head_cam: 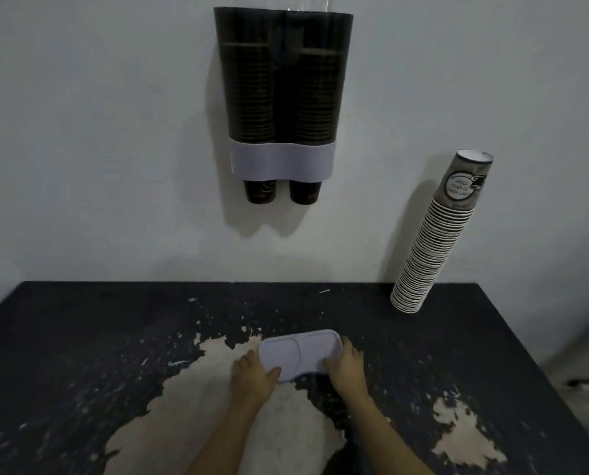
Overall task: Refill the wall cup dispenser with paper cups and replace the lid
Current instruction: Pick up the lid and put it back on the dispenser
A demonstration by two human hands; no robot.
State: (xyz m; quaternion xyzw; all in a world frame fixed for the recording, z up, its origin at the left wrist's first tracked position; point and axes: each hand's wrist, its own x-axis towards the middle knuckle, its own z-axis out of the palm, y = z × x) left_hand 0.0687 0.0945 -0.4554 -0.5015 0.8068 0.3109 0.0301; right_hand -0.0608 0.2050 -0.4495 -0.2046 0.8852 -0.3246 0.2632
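The white oblong lid [299, 353] lies on the dark table, with one hand at each end. My left hand [251, 375] grips its left end, thumb on top. My right hand [346, 366] grips its right end the same way. On the wall above hangs the double cup dispenser [282, 97], dark and see-through, with a white band at the bottom. Both tubes are stacked high with dark paper cups, and one cup pokes out under each tube. Its top is open.
A tall stack of upside-down paper cups [437, 234] leans against the wall at the table's back right. The black table [80, 354] has worn pale patches. Its right edge runs close by, with metal legs beyond.
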